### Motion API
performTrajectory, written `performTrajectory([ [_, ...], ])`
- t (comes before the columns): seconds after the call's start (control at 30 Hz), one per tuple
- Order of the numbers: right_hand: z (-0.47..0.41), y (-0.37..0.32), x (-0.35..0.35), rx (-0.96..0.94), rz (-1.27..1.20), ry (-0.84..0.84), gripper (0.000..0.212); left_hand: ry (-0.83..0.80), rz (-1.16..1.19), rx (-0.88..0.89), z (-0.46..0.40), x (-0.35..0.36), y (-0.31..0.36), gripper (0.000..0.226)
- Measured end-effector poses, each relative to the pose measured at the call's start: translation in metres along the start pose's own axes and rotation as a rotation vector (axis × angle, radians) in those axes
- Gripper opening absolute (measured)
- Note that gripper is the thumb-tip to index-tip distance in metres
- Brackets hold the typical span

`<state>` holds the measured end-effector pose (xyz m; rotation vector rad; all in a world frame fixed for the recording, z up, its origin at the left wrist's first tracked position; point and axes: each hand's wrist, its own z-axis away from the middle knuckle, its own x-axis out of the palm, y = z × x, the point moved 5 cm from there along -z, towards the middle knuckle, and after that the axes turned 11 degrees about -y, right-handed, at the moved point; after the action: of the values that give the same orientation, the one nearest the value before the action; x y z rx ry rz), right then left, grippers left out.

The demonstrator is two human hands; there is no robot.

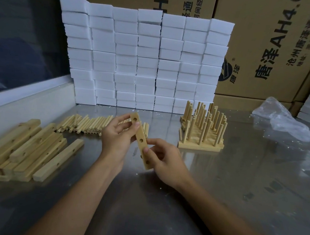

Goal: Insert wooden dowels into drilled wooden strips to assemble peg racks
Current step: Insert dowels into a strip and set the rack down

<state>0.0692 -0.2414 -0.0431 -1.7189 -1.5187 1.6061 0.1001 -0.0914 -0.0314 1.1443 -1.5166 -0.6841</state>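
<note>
Strip (140, 141), frame centre: pinched by left hand (117, 136) and right hand (163, 159), holes facing up, apparently ready for dowels (95, 124).

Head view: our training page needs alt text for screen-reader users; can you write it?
Both hands, left hand and right hand, hold a drilled wooden strip with no dowels in it above a metal table. Loose dowels and more strips lie to the left, finished peg racks stand to the right, and white foam blocks are stacked behind.
</note>
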Motion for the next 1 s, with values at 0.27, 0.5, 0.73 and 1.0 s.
performTrajectory([
  [0.27,-0.005,0.002,0.006,0.004,-0.261,-0.019,0.023,-0.224,0.057,-0.241,0.002,0.007,-0.018,0.022],
  [0.5,-0.007,0.015,-0.002,0.094,-0.007,0.03,0.017,-0.003,0.142,-0.322,-0.002,-0.016,-0.025,0.028],
  [0.73,-0.026,0.033,-0.016,0.182,0.258,0.082,0.016,0.095,0.189,-0.359,-0.008,-0.033,-0.033,0.03],
  [1.0,-0.081,0.049,-0.003,0.291,0.504,0.01,0.057,0.083,0.201,-0.352,-0.007,-0.032,-0.034,0.03],
])
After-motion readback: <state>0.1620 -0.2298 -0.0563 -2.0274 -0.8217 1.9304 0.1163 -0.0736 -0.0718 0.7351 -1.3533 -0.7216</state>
